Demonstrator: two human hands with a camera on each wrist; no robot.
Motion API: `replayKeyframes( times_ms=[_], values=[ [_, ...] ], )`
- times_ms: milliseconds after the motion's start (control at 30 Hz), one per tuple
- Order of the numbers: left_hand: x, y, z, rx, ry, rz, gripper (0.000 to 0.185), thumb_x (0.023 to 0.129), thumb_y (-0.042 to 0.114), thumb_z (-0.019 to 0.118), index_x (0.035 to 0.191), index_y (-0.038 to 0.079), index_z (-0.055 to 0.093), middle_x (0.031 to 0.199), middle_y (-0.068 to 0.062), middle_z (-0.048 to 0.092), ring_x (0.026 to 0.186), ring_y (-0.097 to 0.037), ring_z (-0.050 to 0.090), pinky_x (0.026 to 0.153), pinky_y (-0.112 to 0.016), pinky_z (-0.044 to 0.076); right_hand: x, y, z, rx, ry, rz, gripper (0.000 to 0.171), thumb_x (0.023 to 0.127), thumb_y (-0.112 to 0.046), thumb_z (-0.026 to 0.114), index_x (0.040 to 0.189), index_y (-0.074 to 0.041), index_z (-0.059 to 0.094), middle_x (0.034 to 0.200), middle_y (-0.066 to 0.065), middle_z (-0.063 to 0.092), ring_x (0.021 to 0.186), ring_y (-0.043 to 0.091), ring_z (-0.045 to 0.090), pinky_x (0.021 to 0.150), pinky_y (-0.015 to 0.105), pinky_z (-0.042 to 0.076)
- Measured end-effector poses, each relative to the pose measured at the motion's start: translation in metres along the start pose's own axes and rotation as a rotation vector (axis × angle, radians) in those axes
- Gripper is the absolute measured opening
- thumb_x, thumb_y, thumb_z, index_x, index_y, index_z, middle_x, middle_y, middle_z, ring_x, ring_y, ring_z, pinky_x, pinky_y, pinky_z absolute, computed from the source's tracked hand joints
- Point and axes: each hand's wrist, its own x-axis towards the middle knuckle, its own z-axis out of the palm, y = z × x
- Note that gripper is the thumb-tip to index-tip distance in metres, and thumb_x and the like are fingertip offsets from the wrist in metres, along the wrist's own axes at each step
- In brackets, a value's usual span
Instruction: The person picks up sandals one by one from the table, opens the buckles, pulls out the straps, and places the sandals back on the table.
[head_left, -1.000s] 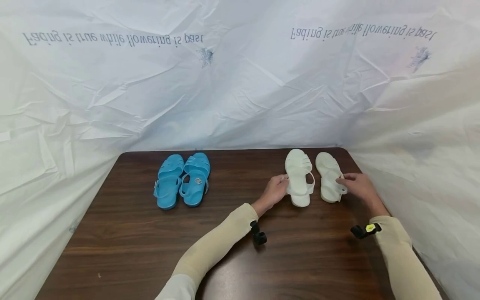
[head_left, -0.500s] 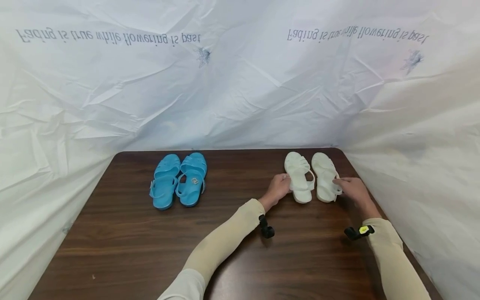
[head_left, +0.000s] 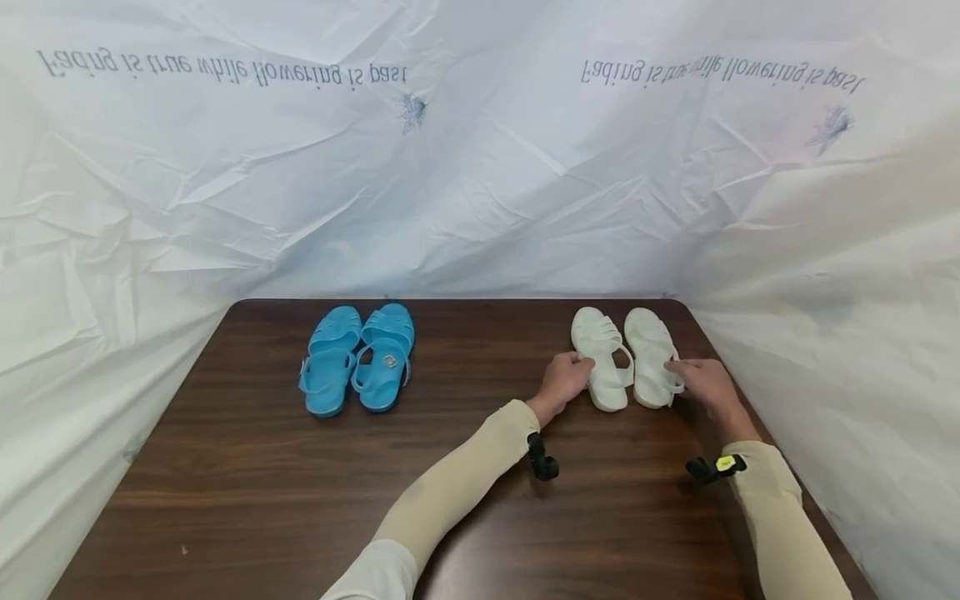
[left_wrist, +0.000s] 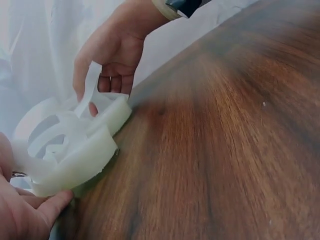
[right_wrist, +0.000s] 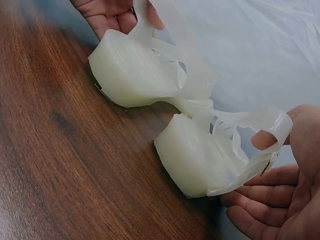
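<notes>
I see two white jelly sandals standing side by side, nearly touching, near the far right corner of the dark wooden table [head_left: 465,517]. My left hand [head_left: 564,381] grips the left white sandal [head_left: 600,358] at its outer edge, fingers curled against the side by the strap. My right hand [head_left: 701,379] holds the right white sandal [head_left: 651,357] by its heel strap; from the right wrist view the thumb is hooked through the strap [right_wrist: 272,122] with the other fingers loosely spread beneath. A pair of blue sandals [head_left: 358,357] sits well apart on the left, in front of the crumpled white printed sheet [head_left: 480,167].
</notes>
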Motion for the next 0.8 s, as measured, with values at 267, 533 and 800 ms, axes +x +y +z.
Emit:
replayKeyframes(
  times_ms=[267,533,800],
  values=[
    [0.000,0.004,0.002,0.030,-0.010,-0.017,0.048,0.102,0.034,0.058,0.060,0.020,0.040,0.054,0.006,0.038,0.050,-0.012,0.033,0.053,-0.026,0.030,0.000,0.001,-0.001,0.003,-0.002,-0.012,0.077,0.103,-0.051,0.049,0.147,0.012,0.043,0.151,0.034,0.042,0.124,0.045,0.056,0.099,0.053,0.050],
    [0.001,0.002,-0.001,0.054,-0.043,-0.033,0.050,0.103,0.040,0.056,0.060,0.020,0.039,0.055,0.006,0.039,0.051,-0.013,0.036,0.054,-0.027,0.032,0.001,-0.001,0.003,0.008,0.005,-0.017,0.075,0.103,-0.048,0.051,0.146,0.013,0.045,0.149,0.034,0.045,0.126,0.043,0.056,0.096,0.049,0.053],
    [0.001,0.000,-0.009,0.013,-0.106,0.009,0.038,0.105,0.039,0.053,0.091,0.008,0.069,0.077,-0.005,0.059,0.076,-0.019,0.062,0.073,-0.029,0.055,0.000,-0.001,0.001,-0.006,0.026,0.018,0.071,0.101,-0.046,0.056,0.144,0.009,0.050,0.147,0.032,0.048,0.105,0.032,0.067,0.083,0.038,0.058]
  ],
)
